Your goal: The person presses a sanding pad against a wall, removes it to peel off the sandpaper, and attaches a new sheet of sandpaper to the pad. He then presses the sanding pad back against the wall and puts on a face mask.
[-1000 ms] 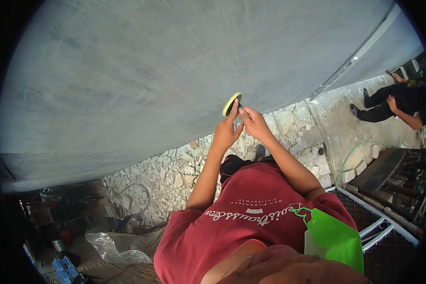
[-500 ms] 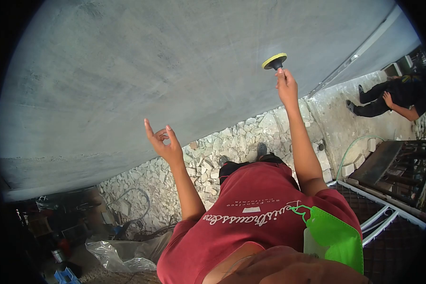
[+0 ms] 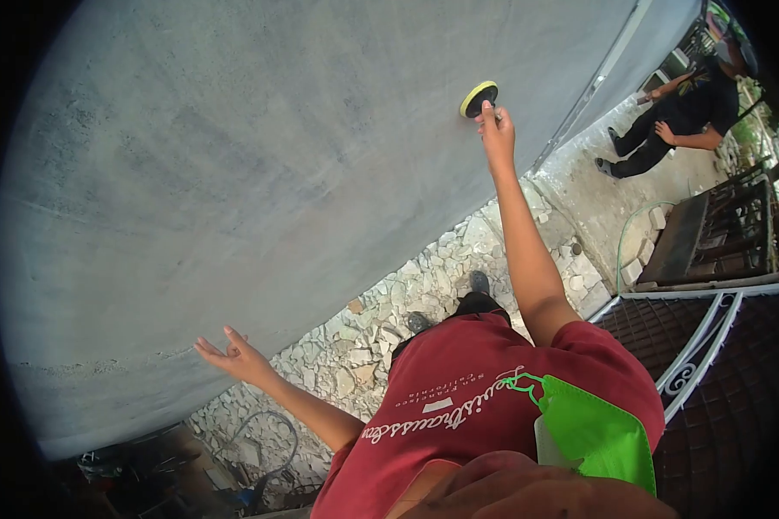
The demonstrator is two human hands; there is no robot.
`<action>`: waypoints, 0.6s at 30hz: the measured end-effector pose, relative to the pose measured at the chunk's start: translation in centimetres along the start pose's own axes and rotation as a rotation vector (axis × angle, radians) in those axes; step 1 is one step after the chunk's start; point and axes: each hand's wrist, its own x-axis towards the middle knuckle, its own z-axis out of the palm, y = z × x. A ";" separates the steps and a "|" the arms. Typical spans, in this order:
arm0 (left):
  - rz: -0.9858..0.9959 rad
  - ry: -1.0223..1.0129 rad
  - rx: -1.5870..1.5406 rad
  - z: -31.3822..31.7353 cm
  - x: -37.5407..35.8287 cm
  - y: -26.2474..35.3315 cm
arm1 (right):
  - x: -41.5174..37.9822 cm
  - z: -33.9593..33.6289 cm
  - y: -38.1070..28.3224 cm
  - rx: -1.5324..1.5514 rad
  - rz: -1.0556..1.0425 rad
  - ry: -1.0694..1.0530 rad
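In the head view my right hand [image 3: 497, 138] is closed around the short stem of a round sanding pad [image 3: 479, 99]. The pad has a black back and a yellow rim, and its face is turned toward the grey plastered wall [image 3: 260, 164]. My right arm stretches forward and up. To the lower left, my left hand [image 3: 234, 356] is empty, its fingers spread close to the lower part of the wall.
Broken stone rubble [image 3: 355, 350] covers the ground along the wall's foot. A long straight strip [image 3: 599, 80] runs on the wall at right. Beyond it stands another person [image 3: 679, 112] on concrete. A metal gate [image 3: 710, 346] lies at lower right, and a hose [image 3: 290, 441] at lower left.
My left hand has swung down and left, fingers still spread. My right hand and the sanding pad have shifted slightly up and left, the pad tilting more. The view has turned.
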 end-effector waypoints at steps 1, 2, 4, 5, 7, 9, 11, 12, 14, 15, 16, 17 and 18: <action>-0.006 -0.019 0.015 -0.4 0.7 -0.6 | -0.7 0.5 -0.3 0.001 -0.007 0.015; -0.011 -0.037 0.030 -0.6 1.3 -1.1 | -1.3 1.1 -0.5 -0.064 -0.078 -0.028; -0.004 -0.062 0.024 -1.1 2.5 -2.1 | -2.7 2.6 -1.6 -0.132 -0.151 -0.060; -0.002 -0.076 0.027 -1.4 3.0 -2.5 | -3.1 3.4 -2.7 -0.171 -0.285 -0.001; 0.013 -0.081 0.011 -1.7 4.0 -3.2 | -2.3 4.5 -4.2 -0.135 -0.446 0.131; 0.028 -0.081 -0.012 -1.8 4.9 -3.3 | 1.1 4.7 -6.0 -0.053 -0.495 0.282; -0.012 -0.095 -0.019 -2.2 5.3 -2.8 | 6.4 3.2 -6.7 -0.017 -0.485 0.339; -0.011 -0.096 -0.026 -2.4 5.5 -3.2 | 7.6 2.5 -7.6 -0.016 -0.491 0.343; 0.005 -0.075 -0.034 -2.8 5.7 -4.2 | 8.6 1.3 -10.3 0.127 -0.280 0.283; 0.003 -0.077 -0.044 -3.1 5.7 -4.8 | 7.7 2.0 -11.2 0.143 -0.266 0.311; -0.026 -0.093 -0.012 -3.2 5.7 -5.5 | 6.5 2.8 -11.3 0.145 -0.280 0.311; -0.054 -0.106 0.020 -3.0 5.8 -6.1 | 4.6 3.8 -11.0 0.057 -0.351 0.220; -0.057 -0.101 0.007 -2.7 5.9 -6.5 | 2.8 4.8 -11.0 -0.033 -0.420 0.128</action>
